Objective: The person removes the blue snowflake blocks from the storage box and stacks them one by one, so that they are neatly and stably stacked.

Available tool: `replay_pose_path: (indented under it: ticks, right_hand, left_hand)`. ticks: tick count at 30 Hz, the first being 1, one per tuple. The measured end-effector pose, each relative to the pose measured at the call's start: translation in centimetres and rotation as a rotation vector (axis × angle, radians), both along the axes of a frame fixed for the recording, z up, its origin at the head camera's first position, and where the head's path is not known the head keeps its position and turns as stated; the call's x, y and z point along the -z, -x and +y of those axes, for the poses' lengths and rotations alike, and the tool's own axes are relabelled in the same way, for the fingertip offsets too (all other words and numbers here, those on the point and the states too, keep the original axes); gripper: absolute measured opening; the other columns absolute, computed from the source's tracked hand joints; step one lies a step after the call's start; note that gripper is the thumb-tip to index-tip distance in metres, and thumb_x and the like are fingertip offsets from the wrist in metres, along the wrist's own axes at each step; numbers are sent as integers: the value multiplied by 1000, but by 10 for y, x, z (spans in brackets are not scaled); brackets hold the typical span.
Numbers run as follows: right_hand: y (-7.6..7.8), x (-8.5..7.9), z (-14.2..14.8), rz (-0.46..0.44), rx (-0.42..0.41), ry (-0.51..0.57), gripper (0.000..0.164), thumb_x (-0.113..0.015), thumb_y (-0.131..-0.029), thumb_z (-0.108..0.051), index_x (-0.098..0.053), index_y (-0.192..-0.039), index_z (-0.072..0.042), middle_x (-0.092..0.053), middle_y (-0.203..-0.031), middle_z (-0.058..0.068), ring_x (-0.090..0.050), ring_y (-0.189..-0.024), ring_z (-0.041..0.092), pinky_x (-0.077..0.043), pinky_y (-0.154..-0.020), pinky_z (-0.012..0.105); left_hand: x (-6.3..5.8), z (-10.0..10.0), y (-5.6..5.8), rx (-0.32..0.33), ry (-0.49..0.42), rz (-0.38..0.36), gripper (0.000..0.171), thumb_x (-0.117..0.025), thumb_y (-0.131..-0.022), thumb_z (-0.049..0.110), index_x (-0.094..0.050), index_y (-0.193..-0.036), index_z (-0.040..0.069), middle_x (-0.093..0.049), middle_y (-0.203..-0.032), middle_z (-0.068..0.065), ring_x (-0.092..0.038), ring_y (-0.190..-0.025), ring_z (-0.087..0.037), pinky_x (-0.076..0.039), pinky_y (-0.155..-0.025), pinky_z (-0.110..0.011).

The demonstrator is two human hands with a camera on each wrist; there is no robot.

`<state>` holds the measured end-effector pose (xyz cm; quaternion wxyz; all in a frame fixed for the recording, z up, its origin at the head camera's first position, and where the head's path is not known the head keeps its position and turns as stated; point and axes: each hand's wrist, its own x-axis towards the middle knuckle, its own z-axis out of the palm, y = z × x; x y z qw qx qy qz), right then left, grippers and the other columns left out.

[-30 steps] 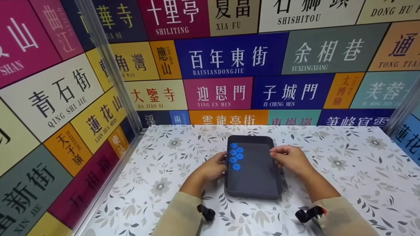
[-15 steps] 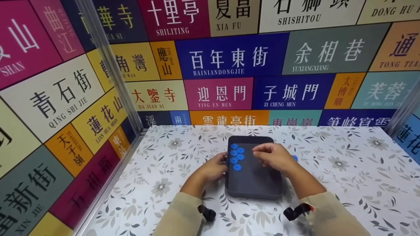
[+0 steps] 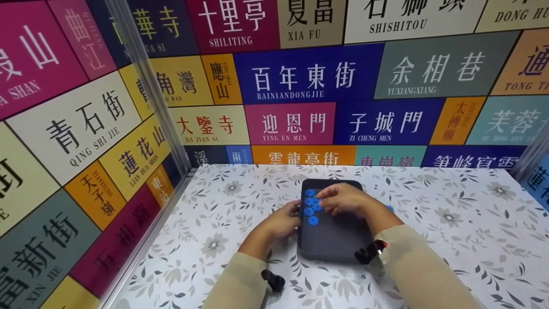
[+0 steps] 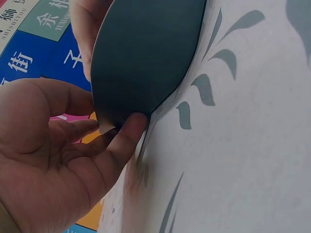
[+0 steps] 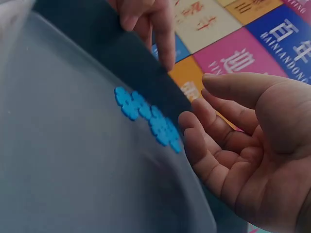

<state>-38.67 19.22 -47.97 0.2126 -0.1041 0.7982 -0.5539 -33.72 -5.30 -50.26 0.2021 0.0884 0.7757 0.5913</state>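
Note:
A dark grey rectangular tray (image 3: 334, 251) lies on the table. In its far left part are several blue snowflake-shaped discs (image 3: 313, 220), lying close together along the left wall; they also show in the right wrist view as a joined-looking row of discs (image 5: 158, 124). My left hand (image 3: 283, 221) grips the tray's left wall, with a finger against the outside in the left wrist view. Over the tray, my right hand (image 3: 345, 199) has its fingertips close to the discs. Its fingers are loosely bent and apart in the right wrist view, with nothing visible between them.
The table (image 3: 437, 257) wears a white cloth with grey leaves and flowers. Another blue piece (image 3: 389, 208) peeks out beyond the right forearm, right of the tray. Sign-covered walls (image 3: 304, 77) stand behind and at the left, with a clear corner strip (image 3: 150, 86).
My right hand has moved left from the tray's right rim to above the blue discs, uncovering the blue piece at the right. My left hand stays on the tray wall.

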Motion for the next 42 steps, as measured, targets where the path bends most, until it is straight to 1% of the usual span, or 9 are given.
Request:
replay_pose_path:
  ticks: [4,9,12,20,23,28,32,36,42]
  right_hand:
    - [9,6,-1,-20,-24,-31,48,-75,-96,-11,-63,-139,8,-78,-107,9,-72,-87,17,-63,-74,28]
    - [19,10,-2,-38,-51,-72,44,-76,-94,-8,-67,-134,8,-77,-96,2,-71,-84,16,-64,-75,29]
    - [23,11,-3,-50,-76,-111,39,-77,-92,-5,-71,-128,8,-77,-91,1,-72,-81,16,-64,-74,27]
    - [24,14,-2,-51,-128,-185,32,-82,-86,-5,-77,-117,3,-80,-90,0,-74,-81,12,-62,-76,25]
    - [24,14,-3,-47,-147,-224,31,-85,-84,-7,-79,-114,-1,-81,-89,-1,-72,-81,10,-61,-76,23]
    - [23,14,-8,-3,-209,-284,32,-88,-82,-10,-81,-112,-4,-79,-86,-5,-67,-79,7,-55,-72,21]
    - [22,13,-11,20,-209,-326,31,-91,-80,-11,-82,-109,-7,-76,-84,-5,-64,-77,8,-53,-69,21]
    - [21,12,-14,41,-209,-383,29,-93,-79,-12,-83,-106,-9,-74,-82,-5,-62,-76,9,-52,-69,22]
    - [21,9,-16,148,-247,-498,24,-93,-79,-17,-83,-100,-14,-68,-77,-8,-57,-75,9,-47,-69,22]
  left_hand:
    - [0,0,0,3,6,6,78,-58,-92,0,-37,-166,10,-45,-168,-20,-52,-149,-39,-55,-114,-57]
    - [-1,0,1,11,16,23,78,-57,-92,0,-38,-166,10,-45,-167,-21,-52,-149,-39,-55,-114,-56]
    - [-1,0,1,18,16,24,77,-56,-92,0,-38,-166,10,-46,-167,-21,-53,-148,-39,-56,-113,-56]
    - [-1,1,0,45,-17,28,77,-56,-92,0,-37,-166,8,-47,-166,-21,-52,-149,-37,-56,-113,-55]
    - [-1,1,1,38,-16,19,77,-57,-92,0,-37,-166,9,-47,-166,-20,-53,-148,-36,-57,-112,-53]
    - [-2,-2,2,25,21,9,79,-58,-91,2,-38,-166,12,-48,-166,-17,-55,-144,-34,-59,-108,-50]
    - [-3,-3,3,20,62,16,78,-60,-91,4,-39,-166,14,-48,-166,-15,-55,-145,-33,-58,-110,-50]
    - [-1,-3,3,19,64,19,77,-60,-93,4,-39,-166,13,-48,-166,-16,-53,-147,-33,-56,-114,-51]
    - [0,-1,3,31,35,36,77,-59,-93,3,-38,-166,10,-47,-166,-19,-55,-145,-37,-58,-111,-52]
